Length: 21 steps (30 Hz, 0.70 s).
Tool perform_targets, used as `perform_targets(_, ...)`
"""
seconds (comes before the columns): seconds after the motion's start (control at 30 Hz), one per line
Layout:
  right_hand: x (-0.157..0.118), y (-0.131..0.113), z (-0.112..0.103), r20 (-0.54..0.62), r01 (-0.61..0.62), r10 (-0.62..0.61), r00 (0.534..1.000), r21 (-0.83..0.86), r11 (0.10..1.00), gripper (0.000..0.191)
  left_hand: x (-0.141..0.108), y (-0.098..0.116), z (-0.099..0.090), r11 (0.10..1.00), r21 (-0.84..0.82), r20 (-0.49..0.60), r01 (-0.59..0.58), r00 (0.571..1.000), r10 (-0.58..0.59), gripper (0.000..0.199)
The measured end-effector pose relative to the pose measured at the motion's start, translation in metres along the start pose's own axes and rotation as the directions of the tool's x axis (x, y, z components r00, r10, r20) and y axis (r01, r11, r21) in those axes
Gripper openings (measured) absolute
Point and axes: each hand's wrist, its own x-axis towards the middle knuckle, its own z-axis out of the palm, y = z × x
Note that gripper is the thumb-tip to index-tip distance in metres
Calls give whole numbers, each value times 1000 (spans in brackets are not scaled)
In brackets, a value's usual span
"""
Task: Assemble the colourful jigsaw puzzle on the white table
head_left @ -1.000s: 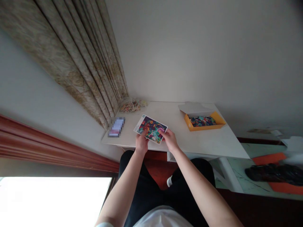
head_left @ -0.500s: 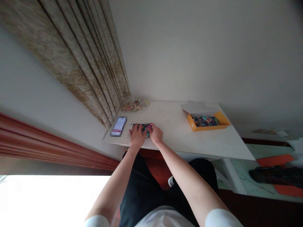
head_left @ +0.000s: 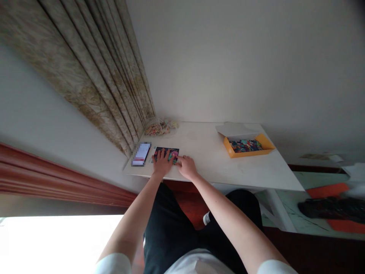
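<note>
A picture card of a colourful jigsaw design [head_left: 167,153] lies flat on the white table [head_left: 216,169], close to a pixelated phone [head_left: 140,154]. My left hand [head_left: 162,163] rests on the card's near part with its fingers spread. My right hand [head_left: 186,168] sits at the card's right edge, fingertips touching it and hiding that corner. Farther right stands an orange box tray [head_left: 245,146] holding multicoloured puzzle pieces, with its white lid [head_left: 235,129] folded back. A clear bag of puzzle pieces [head_left: 159,128] lies at the table's far left corner.
A patterned curtain [head_left: 94,83] hangs along the table's left side, and a white wall [head_left: 228,64] stands behind it. My black-clad knees [head_left: 242,205] are below the table edge. On the floor at right lie a black bag [head_left: 330,208] and orange mats.
The card, held tilted in both hands a second ago, now lies flat on the table farther left, next to the phone. My right hand has slid to its right edge.
</note>
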Motion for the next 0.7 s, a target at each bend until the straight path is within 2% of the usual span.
perform_targets(0.07,-10,17,-10,-44,22,-14,999,180,983,35,-1,-1,0,1000,-24,-13,0,1000,0,61)
perform_targets(0.17,-30,61,-44,-243,113,-16,970,389,914,28,-4,2,-1,994,-109,-104,-24,995,13,56)
perform_targets(0.27,-51,122,-101,-445,118,94,891,425,898,31,-3,23,-1,943,-307,-236,-129,970,56,46)
perform_targets(0.33,-61,168,-144,-563,59,164,810,356,933,35,0,52,4,841,-500,-255,-207,963,86,41)
perform_targets(0.4,-64,213,-183,-660,-41,217,719,272,961,36,7,90,11,678,-705,-187,-207,977,103,39)
perform_targets(0.47,-62,256,-213,-710,-174,278,647,218,960,35,15,134,21,496,-865,-37,-71,996,78,40)
perform_targets(0.53,-57,293,-232,-711,-321,352,609,185,929,36,24,178,30,364,-926,140,103,987,77,42)
perform_targets(0.57,-54,308,-237,-701,-382,400,590,193,904,37,30,199,34,344,-925,202,161,976,84,43)
perform_targets(0.63,-48,333,-241,-627,-471,516,583,256,844,41,41,236,39,358,-901,301,245,947,111,43)
perform_targets(0.7,-44,350,-240,-504,-514,609,613,331,791,42,54,265,44,393,-869,376,302,918,125,40)
